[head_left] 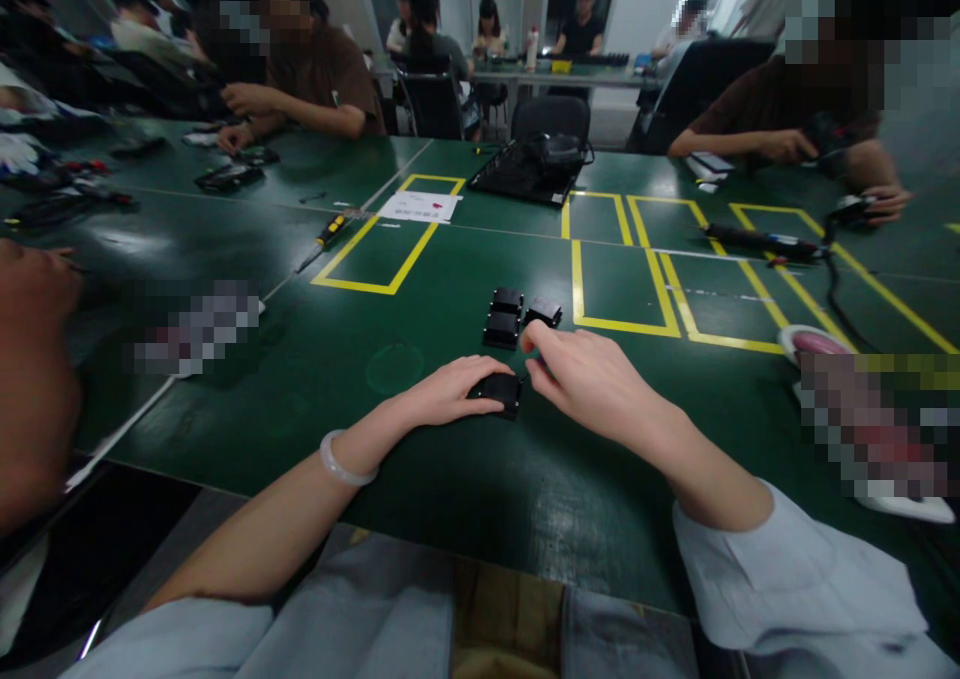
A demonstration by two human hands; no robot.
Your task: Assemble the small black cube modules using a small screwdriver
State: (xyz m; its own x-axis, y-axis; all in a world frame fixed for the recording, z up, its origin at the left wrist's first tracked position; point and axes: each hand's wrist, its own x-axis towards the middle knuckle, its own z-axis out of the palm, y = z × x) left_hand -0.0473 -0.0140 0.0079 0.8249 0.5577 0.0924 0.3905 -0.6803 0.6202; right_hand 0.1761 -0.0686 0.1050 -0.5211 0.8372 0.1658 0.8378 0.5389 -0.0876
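Observation:
On the green table, my left hand (460, 389) is closed around the left side of a small black rectangular part (501, 391), thumb in front and fingers behind. My right hand (589, 374) hovers just right of that part, its thumb and index finger curled towards each other. Whatever lies between those fingertips, if anything, is hidden or too small to name. Just beyond my hands lie two similar black parts (503, 317), one behind the other. Another black part (544, 311) rests to their right, close behind my right index finger.
Yellow tape outlines (626, 326) mark the table (450, 479). A yellow-handled screwdriver (330, 231) and a paper sheet (420, 207) lie ahead left. A black panel (525, 174) sits at the back. Blurred-out trays flank me. A person's hand (37, 359) is at far left; others sit opposite.

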